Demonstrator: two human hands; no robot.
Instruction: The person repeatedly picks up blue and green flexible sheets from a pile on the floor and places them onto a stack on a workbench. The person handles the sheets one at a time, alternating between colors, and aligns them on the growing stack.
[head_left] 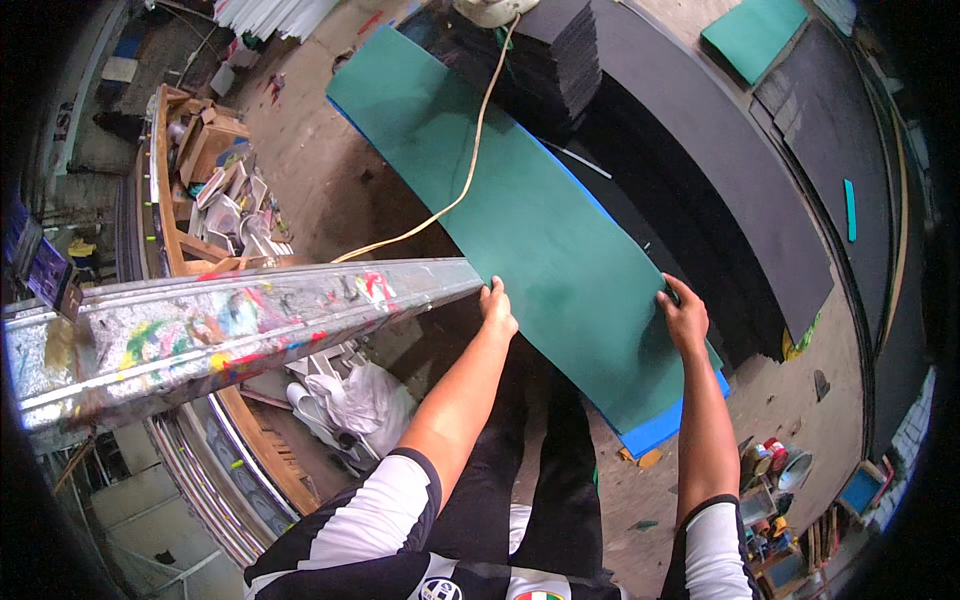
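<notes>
A large, dark black stack of flat sheets (740,190) is well to the right of the grey, paint-stained metal beam (180,340). Between it and the beam's end is the long, smooth green sheet (535,250), foam-like, above a bright blue sheet (655,435). I judge this pair light for its length, bendable and hardly fragile, but the faces could slide. Both long edges seem the best hold. There, the left hand (498,310) grips just beside the beam's end, the right hand (686,318) the opposite edge, farther from the beam. Whether the fingers also clasp the blue layer, I cannot tell.
</notes>
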